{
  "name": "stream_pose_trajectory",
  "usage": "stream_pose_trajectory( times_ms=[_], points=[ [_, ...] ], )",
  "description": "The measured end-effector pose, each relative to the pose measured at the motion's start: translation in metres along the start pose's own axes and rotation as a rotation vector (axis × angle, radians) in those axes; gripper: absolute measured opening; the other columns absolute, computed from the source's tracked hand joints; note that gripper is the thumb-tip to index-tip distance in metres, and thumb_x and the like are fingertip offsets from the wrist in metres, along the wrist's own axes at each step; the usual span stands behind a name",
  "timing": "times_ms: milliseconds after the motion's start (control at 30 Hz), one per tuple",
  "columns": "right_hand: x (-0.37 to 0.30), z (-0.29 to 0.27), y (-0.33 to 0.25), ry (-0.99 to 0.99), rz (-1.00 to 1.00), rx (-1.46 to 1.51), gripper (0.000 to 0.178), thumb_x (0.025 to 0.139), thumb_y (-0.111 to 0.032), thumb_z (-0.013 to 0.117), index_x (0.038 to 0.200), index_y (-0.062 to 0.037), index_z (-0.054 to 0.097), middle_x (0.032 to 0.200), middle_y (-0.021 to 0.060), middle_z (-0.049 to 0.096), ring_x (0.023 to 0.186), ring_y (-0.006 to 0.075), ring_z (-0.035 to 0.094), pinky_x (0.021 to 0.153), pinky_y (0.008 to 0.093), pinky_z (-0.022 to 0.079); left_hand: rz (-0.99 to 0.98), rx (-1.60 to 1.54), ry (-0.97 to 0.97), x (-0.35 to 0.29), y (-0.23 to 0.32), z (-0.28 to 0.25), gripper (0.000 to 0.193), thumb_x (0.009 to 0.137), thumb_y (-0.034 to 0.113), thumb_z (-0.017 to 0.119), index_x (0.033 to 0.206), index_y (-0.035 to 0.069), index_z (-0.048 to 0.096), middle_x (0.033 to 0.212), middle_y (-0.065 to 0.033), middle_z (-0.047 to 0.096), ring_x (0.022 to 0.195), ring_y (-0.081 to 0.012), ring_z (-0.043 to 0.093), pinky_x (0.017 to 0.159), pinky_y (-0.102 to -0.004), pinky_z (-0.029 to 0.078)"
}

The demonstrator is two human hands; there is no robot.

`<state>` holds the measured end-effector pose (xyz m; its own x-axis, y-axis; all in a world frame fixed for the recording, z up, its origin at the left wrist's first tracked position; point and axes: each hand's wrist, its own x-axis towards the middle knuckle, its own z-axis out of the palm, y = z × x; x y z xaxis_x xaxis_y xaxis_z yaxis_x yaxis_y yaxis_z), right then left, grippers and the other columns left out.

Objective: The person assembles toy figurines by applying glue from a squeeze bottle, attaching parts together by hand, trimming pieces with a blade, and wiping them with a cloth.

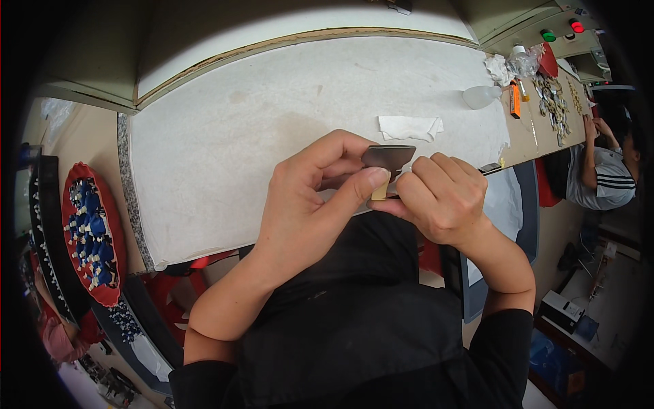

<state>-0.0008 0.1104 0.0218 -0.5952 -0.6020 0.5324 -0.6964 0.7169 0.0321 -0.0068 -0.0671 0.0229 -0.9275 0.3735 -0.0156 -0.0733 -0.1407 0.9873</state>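
Note:
My left hand (317, 191) is closed on a small dark grey piece (390, 156) with a wide, flared top, thumb in front and fingers behind. Below that piece, by the thumb tip, shows a pale yellowish part (380, 189); whether the two are joined I cannot tell. My right hand (436, 194) is curled around a thin dark tool (489, 168), one end of which sticks out past the knuckles. Its other end is mostly hidden, and the right thumb presses close to the pale part. Both hands meet above the near edge of the white-covered table.
A folded white cloth (410, 127) lies beyond my hands. To the right are a translucent bottle (481, 97), an orange box (515, 101) and many small metal parts (553, 105). A red-rimmed tray (114, 266) of blue pieces stands left. A co-worker (603, 174) sits at far right.

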Motion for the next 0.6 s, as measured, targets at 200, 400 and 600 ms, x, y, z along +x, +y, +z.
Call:
stream_pose_trajectory(
  times_ms=[200,400,600],
  points=[
    [-0.004,0.004,0.0,-0.031,-0.02,-0.037,0.035,0.076,-0.036,0.059,0.056,-0.0142,0.041,0.053,-0.0019,0.036,0.043,0.0102,0.04,0.038,0.0222,0.029,0.025,0.048,0.022,0.0,-0.001,0.002,0.012,0.083,0.006,0.056,0.091,-0.002,0.055,0.076,-0.0081,0.065,0.074,-0.0077,0.06,0.07,-0.0222,0.047],
    [-0.008,0.008,0.001,0.009,-0.081,-0.099,0.035,0.077,-0.034,0.06,0.056,-0.0144,0.039,0.052,-0.0025,0.035,0.042,0.0096,0.039,0.037,0.0219,0.029,0.002,0.01,0.029,0.0,-0.005,0.005,0.012,0.083,0.007,0.056,0.091,-0.002,0.055,0.073,-0.0074,0.064,0.072,-0.0069,0.059,0.067,-0.0221,0.047],
    [-0.008,0.001,0.003,-0.015,-0.067,-0.018,0.035,0.074,-0.032,0.064,0.056,-0.013,0.04,0.052,-0.0022,0.035,0.043,0.0103,0.04,0.037,0.0225,0.03,-0.006,0.021,0.05,0.0,-0.015,0.001,0.01,0.083,0.007,0.057,0.09,0.0,0.055,0.071,-0.0053,0.064,0.068,-0.0044,0.055,0.063,-0.0194,0.043]
  ],
)
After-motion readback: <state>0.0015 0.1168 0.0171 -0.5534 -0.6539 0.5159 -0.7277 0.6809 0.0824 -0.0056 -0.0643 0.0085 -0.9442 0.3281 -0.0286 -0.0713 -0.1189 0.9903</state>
